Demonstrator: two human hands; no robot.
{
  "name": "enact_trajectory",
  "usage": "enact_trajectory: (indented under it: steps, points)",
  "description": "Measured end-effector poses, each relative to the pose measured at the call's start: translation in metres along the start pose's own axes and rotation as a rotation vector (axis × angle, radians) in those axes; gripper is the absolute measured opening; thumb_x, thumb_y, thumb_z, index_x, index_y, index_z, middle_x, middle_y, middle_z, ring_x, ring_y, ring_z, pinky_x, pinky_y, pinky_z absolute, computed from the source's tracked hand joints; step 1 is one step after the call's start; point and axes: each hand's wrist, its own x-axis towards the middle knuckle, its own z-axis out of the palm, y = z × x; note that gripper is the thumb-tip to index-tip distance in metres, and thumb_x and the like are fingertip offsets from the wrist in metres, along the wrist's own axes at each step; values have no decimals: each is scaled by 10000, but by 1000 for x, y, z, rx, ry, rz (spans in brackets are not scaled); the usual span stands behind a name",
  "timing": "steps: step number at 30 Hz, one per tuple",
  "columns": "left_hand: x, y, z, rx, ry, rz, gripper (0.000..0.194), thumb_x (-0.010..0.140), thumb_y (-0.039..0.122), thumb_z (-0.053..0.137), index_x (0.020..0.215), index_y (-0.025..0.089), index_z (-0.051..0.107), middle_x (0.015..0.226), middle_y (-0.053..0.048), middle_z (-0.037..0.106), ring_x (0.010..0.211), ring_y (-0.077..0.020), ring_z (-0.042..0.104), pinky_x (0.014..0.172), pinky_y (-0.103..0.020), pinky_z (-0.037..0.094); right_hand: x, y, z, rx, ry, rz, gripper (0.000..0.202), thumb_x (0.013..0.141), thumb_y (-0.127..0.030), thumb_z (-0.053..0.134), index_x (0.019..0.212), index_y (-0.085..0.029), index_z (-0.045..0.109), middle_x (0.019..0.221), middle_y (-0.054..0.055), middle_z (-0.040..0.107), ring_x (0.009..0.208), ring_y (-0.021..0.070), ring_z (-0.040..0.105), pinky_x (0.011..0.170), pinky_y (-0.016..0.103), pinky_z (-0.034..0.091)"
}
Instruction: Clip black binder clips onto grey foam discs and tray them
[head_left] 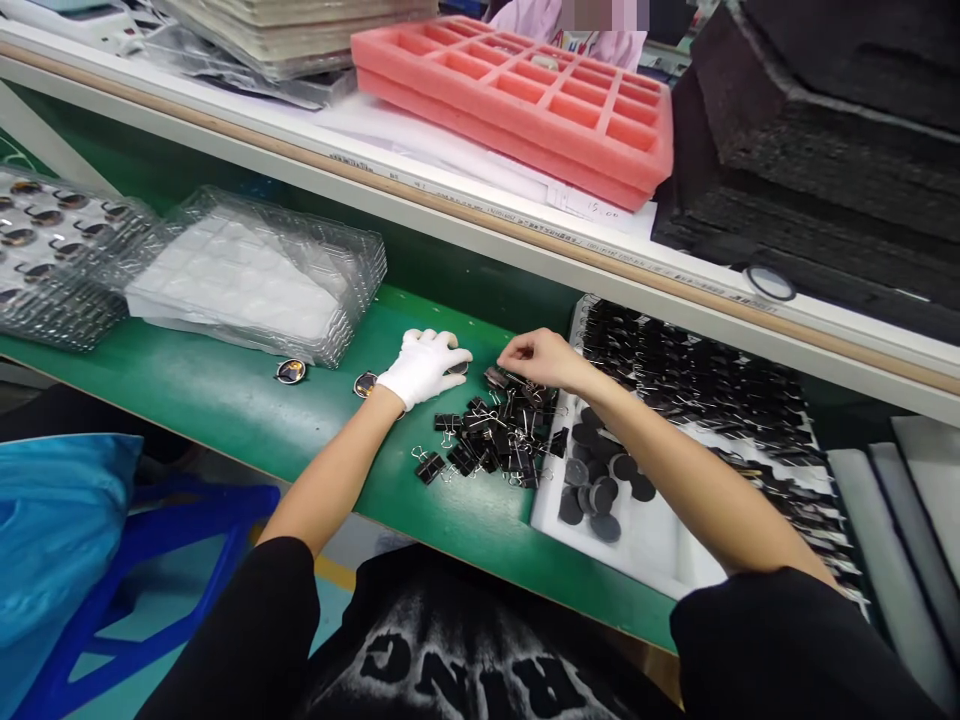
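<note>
My left hand (426, 368), in a white glove, rests low over the green bench with its thumb and forefinger around a small dark round disc (457, 369). My bare right hand (541, 358) is closed in a pinch, its fingertips at a black binder clip (495, 377) on the upper edge of a pile. Below and between both hands spreads that heap of black binder clips (487, 435) with silver wire handles. Beside my left wrist lies a round part (365, 384) with an orange-and-black face, partly covered by the glove. Another such part (291, 371) sits farther left.
At right, a white tray (551, 505) bears loose dark discs (600, 490) and rows of clipped parts (697, 370). Clear plastic trays (360, 270) stand at left. A shelf edge (465, 205) crosses above my hands, carrying a pink foam tray (510, 120) and black foam (810, 170).
</note>
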Motion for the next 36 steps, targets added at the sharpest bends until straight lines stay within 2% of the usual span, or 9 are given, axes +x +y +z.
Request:
enact_trajectory:
  steps: [3, 6, 14, 20, 23, 25, 29, 32, 36]
  points:
    - [0, -2, 1, 18, 0, -31, 452, 940, 578, 670, 1302, 308, 688, 1301, -94, 674, 1119, -331, 589, 950, -488, 343, 14, 3, -2, 268, 96, 150, 78, 802, -239, 754, 766, -180, 787, 775, 46, 766, 724, 163, 656, 727, 305, 508]
    - [-1, -4, -1, 22, 17, -109, 655, 894, 599, 721, 1418, 224, 601, 1326, -138, 677, 1151, -355, 595, 978, -495, 342, 34, 5, 2, 363, 130, 242, 55, 797, -224, 772, 771, -178, 790, 776, 46, 769, 698, 143, 637, 701, 283, 520]
    - [0, -4, -2, 45, -32, -142, 543, 936, 560, 638, 1365, 227, 649, 1266, -141, 704, 1159, -355, 599, 969, -485, 346, 55, 13, 27, 218, 86, 215, 114, 703, -174, 847, 630, -179, 760, 667, 52, 746, 743, 196, 695, 765, 310, 564]
    - [1, -4, -3, 48, -55, -156, 447, 908, 576, 652, 1144, 205, 728, 1116, -137, 704, 1084, -343, 610, 930, -480, 349, 47, 16, 22, 140, 30, 109, 169, 881, -314, 708, 853, -179, 806, 875, 65, 817, 836, 179, 739, 812, 287, 580]
    - [2, -4, -3, 50, -53, -163, 467, 906, 588, 652, 1140, 192, 733, 1126, -147, 702, 1082, -345, 608, 929, -482, 346, 49, 20, 18, -47, 34, 133, 116, 815, -317, 759, 815, -206, 793, 887, 58, 797, 890, 221, 727, 873, 345, 568]
    - [2, -4, -4, 49, -64, -171, 482, 908, 596, 647, 1142, 185, 737, 1121, -153, 705, 1078, -346, 609, 925, -481, 343, 54, 18, 16, -104, 65, 152, 156, 771, -280, 769, 914, -224, 795, 1006, 74, 781, 998, 269, 706, 952, 414, 549]
    - [4, -2, -4, 61, -77, -169, 499, 897, 603, 650, 1119, 167, 749, 1079, -161, 710, 1049, -347, 617, 901, -478, 342, 70, -2, 23, -136, 204, 166, 407, 927, -279, 536, 1314, -247, 657, 1312, 136, 674, 1226, 317, 615, 1062, 495, 490]
    - [6, -1, -5, 69, -64, -166, 494, 878, 589, 670, 1111, 161, 753, 1055, -159, 714, 1033, -348, 626, 887, -476, 345, 81, -21, 42, -149, 304, 246, 444, 1034, -387, 347, 1377, -236, 584, 1425, 191, 577, 1362, 384, 500, 1130, 609, 396]
    - [7, -1, -7, 78, -80, -134, 494, 881, 591, 666, 1100, 157, 754, 1038, -163, 718, 1021, -353, 631, 865, -470, 350, 87, -24, 68, -112, 285, 345, 585, 1058, -550, 211, 1412, -223, 543, 1564, 220, 435, 1510, 425, 300, 1192, 689, 244]
